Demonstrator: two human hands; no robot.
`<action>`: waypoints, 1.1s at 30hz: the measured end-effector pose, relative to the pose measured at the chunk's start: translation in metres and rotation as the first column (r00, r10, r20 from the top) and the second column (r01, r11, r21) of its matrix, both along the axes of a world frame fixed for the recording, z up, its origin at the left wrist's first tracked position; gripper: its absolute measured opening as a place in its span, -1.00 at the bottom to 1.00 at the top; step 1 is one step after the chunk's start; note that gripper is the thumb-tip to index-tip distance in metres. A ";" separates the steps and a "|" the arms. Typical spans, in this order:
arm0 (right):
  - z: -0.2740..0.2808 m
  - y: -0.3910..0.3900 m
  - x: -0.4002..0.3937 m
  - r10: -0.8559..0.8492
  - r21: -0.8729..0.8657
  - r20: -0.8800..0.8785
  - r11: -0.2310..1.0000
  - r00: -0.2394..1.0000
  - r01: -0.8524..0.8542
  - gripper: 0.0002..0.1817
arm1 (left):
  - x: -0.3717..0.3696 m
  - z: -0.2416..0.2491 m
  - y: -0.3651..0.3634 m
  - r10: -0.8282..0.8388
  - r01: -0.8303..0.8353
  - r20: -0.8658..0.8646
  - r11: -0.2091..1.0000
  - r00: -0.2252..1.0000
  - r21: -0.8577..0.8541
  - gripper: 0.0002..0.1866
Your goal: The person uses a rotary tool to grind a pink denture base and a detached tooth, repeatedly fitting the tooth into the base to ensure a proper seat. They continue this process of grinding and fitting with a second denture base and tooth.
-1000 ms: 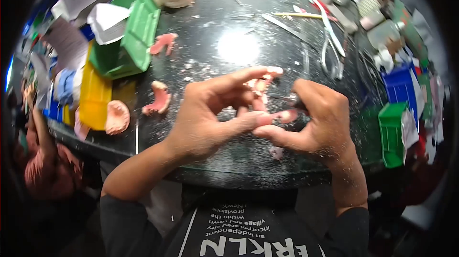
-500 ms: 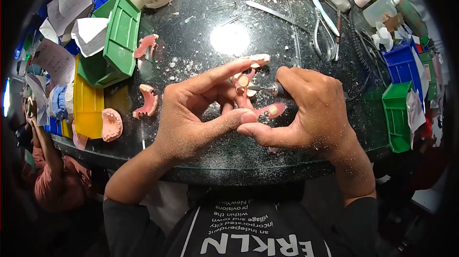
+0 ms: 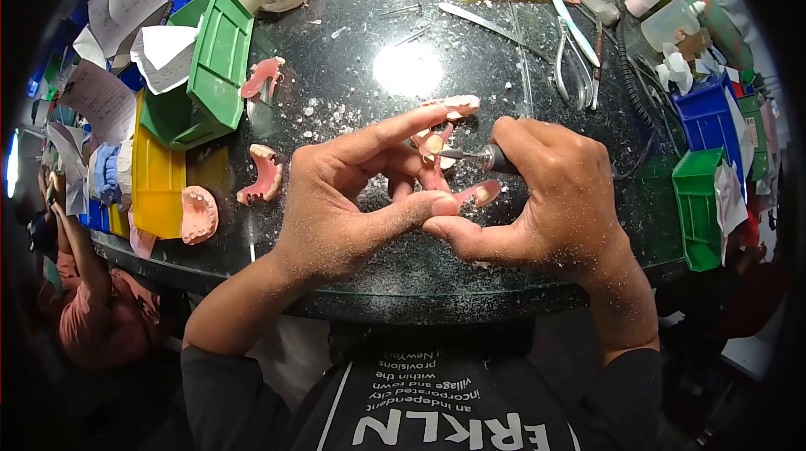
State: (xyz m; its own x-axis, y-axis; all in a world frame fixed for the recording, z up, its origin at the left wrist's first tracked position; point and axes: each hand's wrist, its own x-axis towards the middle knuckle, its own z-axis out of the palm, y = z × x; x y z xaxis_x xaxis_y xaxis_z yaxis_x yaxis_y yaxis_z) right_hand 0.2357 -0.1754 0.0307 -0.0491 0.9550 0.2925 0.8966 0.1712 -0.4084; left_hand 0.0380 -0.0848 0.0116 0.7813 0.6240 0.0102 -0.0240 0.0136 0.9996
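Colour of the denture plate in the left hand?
The denture plate is pink, best seen in the head view.

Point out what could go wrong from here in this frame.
The metal-tipped tool in the right hand points toward the left hand, so a slip might nick its fingers. The pink denture piece has a narrow stretch near the tip; too much pressure could crack it. Pale dust on both hands may loosen the grip.

A black, short-sleeved cloth shirt (image 3: 437, 392) is showing at six o'clock, bold white printed lettering (image 3: 454, 428) running across its front.
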 end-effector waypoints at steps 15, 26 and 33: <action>-0.002 0.000 0.002 0.020 -0.013 -0.012 1.000 1.000 -0.021 -0.36 | 0.002 -0.004 -0.001 0.007 -0.008 0.056 1.000 0.998 0.007 -0.34; 0.001 0.000 0.001 0.010 -0.065 0.056 0.998 0.998 -0.006 -0.32 | 0.003 -0.005 0.000 -0.033 0.031 0.062 0.999 0.998 0.026 -0.34; -0.002 -0.001 0.000 0.032 -0.036 0.013 0.999 0.999 -0.032 -0.36 | 0.002 -0.005 0.002 -0.045 0.042 0.042 0.996 0.998 0.073 -0.34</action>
